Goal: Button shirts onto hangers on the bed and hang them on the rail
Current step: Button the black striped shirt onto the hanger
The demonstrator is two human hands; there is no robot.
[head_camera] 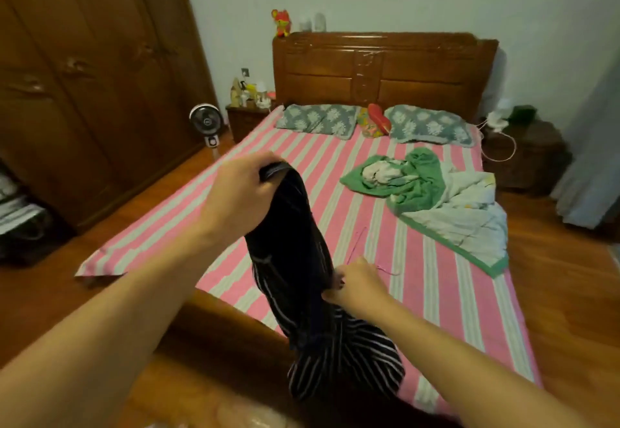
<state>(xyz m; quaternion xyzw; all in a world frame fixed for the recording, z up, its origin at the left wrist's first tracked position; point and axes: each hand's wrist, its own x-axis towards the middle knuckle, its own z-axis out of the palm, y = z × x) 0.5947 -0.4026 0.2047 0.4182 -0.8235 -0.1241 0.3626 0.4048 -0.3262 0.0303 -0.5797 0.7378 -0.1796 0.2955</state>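
A dark shirt [302,259] with thin white stripes hangs in the air over the foot of the bed [436,293]. My left hand [241,196] grips its top end, raised above the pink-and-white striped sheet. Lower down, my right hand [355,281] pinches the shirt's edge at mid-height. A thin pink wire hanger [360,243] lies on the sheet just behind my right hand, partly hidden by it. The shirt's lower part bunches near the wooden footboard [214,313].
A green towel and a pale quilt [446,202] lie crumpled on the bed's right half. Two patterned pillows [318,120] sit by the wooden headboard. A brown wardrobe [84,92] stands at left, with a small fan [205,124] beside it. Nightstands flank the bed.
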